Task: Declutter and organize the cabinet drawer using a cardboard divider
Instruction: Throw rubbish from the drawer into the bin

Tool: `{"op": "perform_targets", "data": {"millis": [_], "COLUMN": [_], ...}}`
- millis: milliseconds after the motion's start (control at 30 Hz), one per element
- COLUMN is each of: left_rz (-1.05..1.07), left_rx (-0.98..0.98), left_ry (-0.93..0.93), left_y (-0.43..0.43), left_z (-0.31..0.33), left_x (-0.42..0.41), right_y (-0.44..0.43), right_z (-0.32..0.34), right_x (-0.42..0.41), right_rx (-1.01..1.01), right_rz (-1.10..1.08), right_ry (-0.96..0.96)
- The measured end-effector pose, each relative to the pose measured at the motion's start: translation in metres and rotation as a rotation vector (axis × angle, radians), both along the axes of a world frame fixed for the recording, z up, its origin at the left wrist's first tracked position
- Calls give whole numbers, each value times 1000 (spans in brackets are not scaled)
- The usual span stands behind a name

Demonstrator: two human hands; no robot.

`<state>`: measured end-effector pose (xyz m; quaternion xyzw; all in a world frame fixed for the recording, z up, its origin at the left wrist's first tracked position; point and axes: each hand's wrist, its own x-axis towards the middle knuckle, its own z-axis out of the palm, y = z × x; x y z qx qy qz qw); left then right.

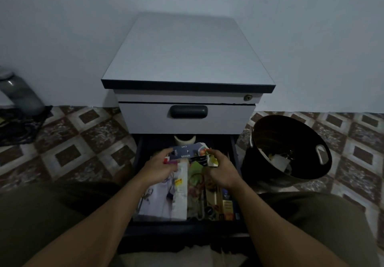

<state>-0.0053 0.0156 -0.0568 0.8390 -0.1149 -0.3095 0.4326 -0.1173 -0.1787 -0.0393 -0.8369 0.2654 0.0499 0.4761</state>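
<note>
- Head view looks down on a grey cabinet (187, 54) standing against a pale wall on a patterned tile floor (87, 133).
- Its upper drawer (149, 119) is closed, with a dark handle (188, 111) at the middle and a lock (248, 97) above its right corner.
- Below it, the lower drawer (187, 227) is pulled out toward the person and is full of mixed clutter.
- Both hands hold a dark blue spoon pack (187, 153) above the middle of this drawer.
- The left hand (160, 168) grips the pack's left end, thumb on top and fingers curled under.
- The right hand (220, 170) pinches the pack's right end, and a small yellow-white packet (212, 160) sits in the same grip.
- A tape roll (185, 140) lies at the back of the drawer, half under the upper drawer.
- White papers (160, 204) fill the drawer's front left, and small boxes (227, 206) stand along its right side.
- A black bin (291, 119) sits on the floor just right of the cabinet, with scraps inside.
- A grey pipe (20, 92) meets the floor at the far left.
</note>
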Motion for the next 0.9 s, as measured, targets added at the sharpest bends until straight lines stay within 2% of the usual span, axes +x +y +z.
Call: {"op": "perform_targets", "data": {"millis": [167, 233, 400, 500, 667, 900], "left_rz": [-54, -90, -129, -128, -157, -170], "left_rx": [110, 128, 195, 200, 274, 113], "left_ry": [-74, -103, -48, -44, -143, -122], "left_y": [-16, -22, -34, -39, -39, -42], "left_z": [-13, -18, -24, -29, -39, -41], "left_x": [17, 26, 45, 50, 54, 47], "right_y": [-6, -10, -10, -10, -14, -27], "right_z": [-11, -16, -31, -35, -49, -77], "right_x": [26, 37, 56, 61, 69, 80], "right_rx": [-147, -141, -11, 204, 249, 124], "right_rz": [88, 97, 73, 78, -23, -9], "right_ry": [97, 116, 139, 121, 117, 130]}}
